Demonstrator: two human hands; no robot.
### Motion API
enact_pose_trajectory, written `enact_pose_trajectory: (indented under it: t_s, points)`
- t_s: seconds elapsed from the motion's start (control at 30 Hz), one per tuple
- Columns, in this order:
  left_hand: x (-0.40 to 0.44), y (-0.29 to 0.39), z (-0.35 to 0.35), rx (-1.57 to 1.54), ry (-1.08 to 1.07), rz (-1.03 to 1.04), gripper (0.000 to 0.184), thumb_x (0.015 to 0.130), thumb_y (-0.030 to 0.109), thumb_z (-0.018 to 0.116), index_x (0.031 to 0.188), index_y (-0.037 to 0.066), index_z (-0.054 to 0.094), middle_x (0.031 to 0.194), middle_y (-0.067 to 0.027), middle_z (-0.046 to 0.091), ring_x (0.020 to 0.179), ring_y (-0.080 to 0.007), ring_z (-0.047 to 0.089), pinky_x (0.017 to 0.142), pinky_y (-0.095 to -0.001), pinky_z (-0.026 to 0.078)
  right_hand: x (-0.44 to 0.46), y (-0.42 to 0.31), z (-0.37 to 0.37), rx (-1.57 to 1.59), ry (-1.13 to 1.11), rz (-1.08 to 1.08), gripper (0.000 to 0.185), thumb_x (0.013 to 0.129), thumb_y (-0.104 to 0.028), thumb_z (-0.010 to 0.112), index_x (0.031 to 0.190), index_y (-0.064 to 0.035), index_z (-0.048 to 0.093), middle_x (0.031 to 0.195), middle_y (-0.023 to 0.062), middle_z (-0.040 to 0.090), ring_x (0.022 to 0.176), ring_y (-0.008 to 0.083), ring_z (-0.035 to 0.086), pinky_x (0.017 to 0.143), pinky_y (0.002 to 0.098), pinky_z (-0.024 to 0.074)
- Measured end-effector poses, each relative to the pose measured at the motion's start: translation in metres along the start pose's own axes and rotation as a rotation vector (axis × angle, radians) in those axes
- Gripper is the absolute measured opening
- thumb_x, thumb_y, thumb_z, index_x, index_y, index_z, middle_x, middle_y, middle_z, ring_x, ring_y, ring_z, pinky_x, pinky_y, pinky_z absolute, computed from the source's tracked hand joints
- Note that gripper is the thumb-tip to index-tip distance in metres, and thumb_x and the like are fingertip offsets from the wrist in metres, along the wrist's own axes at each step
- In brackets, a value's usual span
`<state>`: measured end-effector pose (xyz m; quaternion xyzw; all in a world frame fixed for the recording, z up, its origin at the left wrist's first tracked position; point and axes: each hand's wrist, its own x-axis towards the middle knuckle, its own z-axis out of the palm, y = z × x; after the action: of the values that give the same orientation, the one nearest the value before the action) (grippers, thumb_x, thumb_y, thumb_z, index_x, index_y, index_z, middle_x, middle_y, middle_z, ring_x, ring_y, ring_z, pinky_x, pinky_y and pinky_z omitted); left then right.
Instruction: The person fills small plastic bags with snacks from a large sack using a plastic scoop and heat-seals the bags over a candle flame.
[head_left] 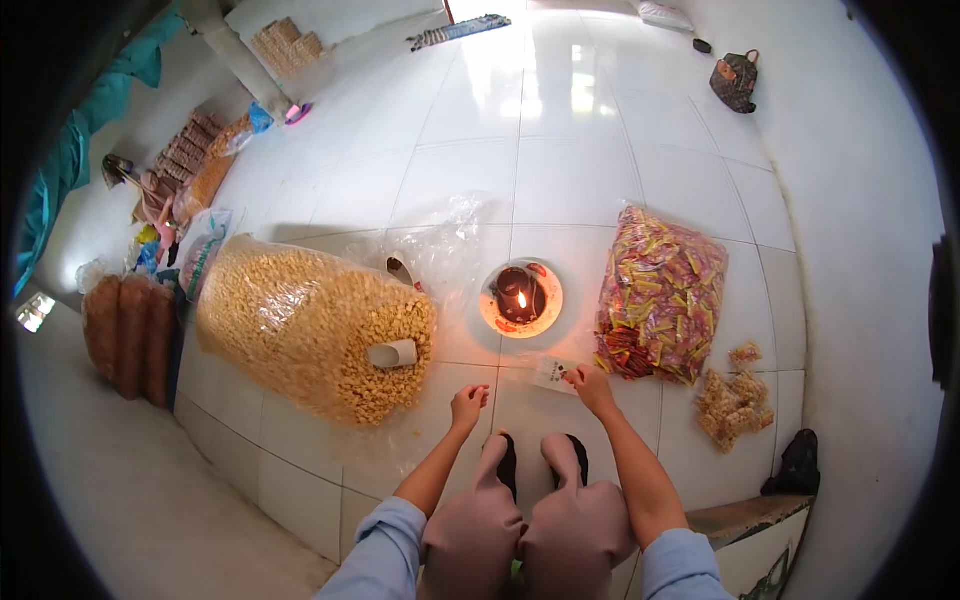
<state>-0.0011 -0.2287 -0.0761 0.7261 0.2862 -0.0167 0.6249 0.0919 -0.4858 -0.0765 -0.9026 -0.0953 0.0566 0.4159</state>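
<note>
My right hand (592,388) pinches a small clear plastic bag (553,374) with dark print on it, just above the floor. To its left, my left hand (469,407) is closed with the fingers curled; whether anything is in them is too small to tell. A flame burns in a dark holder (513,305) on a pale plate (549,310), beyond both hands. Left of my left hand lies a large clear sack of yellow puffed snacks (290,315), its mouth facing me. A white scoop (392,354) rests in the snacks.
A big bag of red and yellow sachets (663,295) lies on the right, with several small filled snack packets (735,405) beside it. Tall brown-filled bags (130,335) stand at the left wall. A person (157,197) sits farther back. A backpack (735,82) leans on the right wall.
</note>
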Motion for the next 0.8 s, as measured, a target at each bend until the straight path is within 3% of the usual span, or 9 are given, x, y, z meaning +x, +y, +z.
enact_pose_trajectory:
  t_s: [0.07, 0.17, 0.23, 0.37, 0.43, 0.53, 0.67, 0.73, 0.8]
  points:
    - [0.022, -0.009, 0.009, 0.112, -0.006, 0.071, 0.018, 0.086, 0.014, 0.053, 0.096, 0.004, 0.064, 0.080, -0.0073, 0.066, 0.072, -0.0124, 0.062, 0.067, -0.0256, 0.050, 0.011, -0.013, 0.015, 0.115, -0.141, 0.076, 0.025, 0.083, -0.020, 0.053, 0.070, 0.0003, 0.056, 0.062, 0.0140, 0.058, 0.059, 0.0255, 0.057, 0.057, 0.0351, 0.0434]
    - [0.049, 0.007, 0.027, 0.374, -0.019, 0.155, 0.020, 0.083, 0.010, 0.054, 0.100, 0.003, 0.062, 0.091, -0.0120, 0.066, 0.084, -0.0202, 0.064, 0.075, -0.0298, 0.049, 0.027, -0.005, 0.054, 0.043, -0.132, 0.053, 0.020, 0.081, -0.018, 0.057, 0.074, 0.0004, 0.056, 0.067, 0.0145, 0.058, 0.063, 0.0265, 0.057, 0.060, 0.0354, 0.0442]
    - [0.070, -0.011, 0.040, 0.274, 0.043, 0.203, 0.021, 0.083, 0.012, 0.056, 0.101, 0.004, 0.062, 0.089, -0.0136, 0.066, 0.085, -0.0225, 0.064, 0.075, -0.0302, 0.049, 0.033, -0.004, 0.075, 0.048, -0.127, 0.029, 0.020, 0.081, -0.019, 0.059, 0.076, 0.0001, 0.056, 0.071, 0.0142, 0.057, 0.065, 0.0269, 0.057, 0.061, 0.0358, 0.0446]
    - [0.087, -0.043, 0.058, 0.322, -0.021, 0.056, 0.020, 0.081, 0.014, 0.059, 0.097, 0.003, 0.063, 0.083, -0.0125, 0.066, 0.079, -0.0229, 0.065, 0.071, -0.0300, 0.050, 0.034, -0.014, 0.095, -0.103, -0.111, 0.003, 0.025, 0.079, -0.026, 0.063, 0.080, -0.0022, 0.054, 0.083, 0.0123, 0.053, 0.075, 0.0277, 0.055, 0.064, 0.0376, 0.0454]
    - [0.078, -0.032, 0.066, 0.249, 0.044, 0.076, 0.018, 0.079, 0.016, 0.063, 0.091, 0.003, 0.063, 0.079, -0.0101, 0.066, 0.067, -0.0168, 0.064, 0.063, -0.0293, 0.050, 0.033, -0.026, 0.097, -0.204, -0.102, 0.020, 0.027, 0.078, -0.027, 0.065, 0.081, -0.0035, 0.052, 0.084, 0.0116, 0.051, 0.077, 0.0280, 0.055, 0.064, 0.0384, 0.0457]
    - [0.065, -0.015, 0.072, 0.281, 0.154, 0.054, 0.016, 0.079, 0.017, 0.065, 0.082, 0.002, 0.062, 0.074, -0.0086, 0.066, 0.067, -0.0179, 0.064, 0.061, -0.0293, 0.049, 0.035, -0.036, 0.101, -0.336, -0.079, 0.073, 0.030, 0.076, -0.030, 0.066, 0.082, -0.0055, 0.051, 0.086, 0.0108, 0.049, 0.081, 0.0288, 0.054, 0.066, 0.0398, 0.0462]
    - [0.056, 0.005, 0.061, 0.308, 0.136, 0.065, 0.014, 0.082, 0.016, 0.061, 0.077, 0.003, 0.060, 0.072, -0.0088, 0.065, 0.067, -0.0187, 0.063, 0.062, -0.0295, 0.048, 0.034, -0.031, 0.108, -0.394, -0.064, 0.105, 0.030, 0.077, -0.031, 0.065, 0.083, -0.0062, 0.049, 0.087, 0.0111, 0.048, 0.082, 0.0301, 0.053, 0.068, 0.0409, 0.0465]
    - [0.052, 0.008, 0.055, 0.408, 0.131, 0.261, 0.014, 0.085, 0.014, 0.055, 0.079, 0.002, 0.057, 0.074, -0.0115, 0.064, 0.072, -0.0220, 0.064, 0.063, -0.0344, 0.049, 0.032, -0.024, 0.110, -0.387, -0.055, 0.080, 0.029, 0.078, -0.031, 0.064, 0.084, -0.0063, 0.050, 0.088, 0.0118, 0.049, 0.082, 0.0305, 0.053, 0.068, 0.0401, 0.0462]
    - [0.049, 0.012, 0.055, 0.348, 0.179, 0.346, 0.015, 0.089, 0.015, 0.051, 0.083, 0.002, 0.054, 0.081, -0.0131, 0.065, 0.076, -0.0213, 0.064, 0.067, -0.0322, 0.049, 0.032, -0.018, 0.113, -0.381, -0.043, 0.057, 0.027, 0.079, -0.030, 0.063, 0.085, -0.0063, 0.051, 0.089, 0.0125, 0.049, 0.083, 0.0308, 0.053, 0.069, 0.0393, 0.0459]
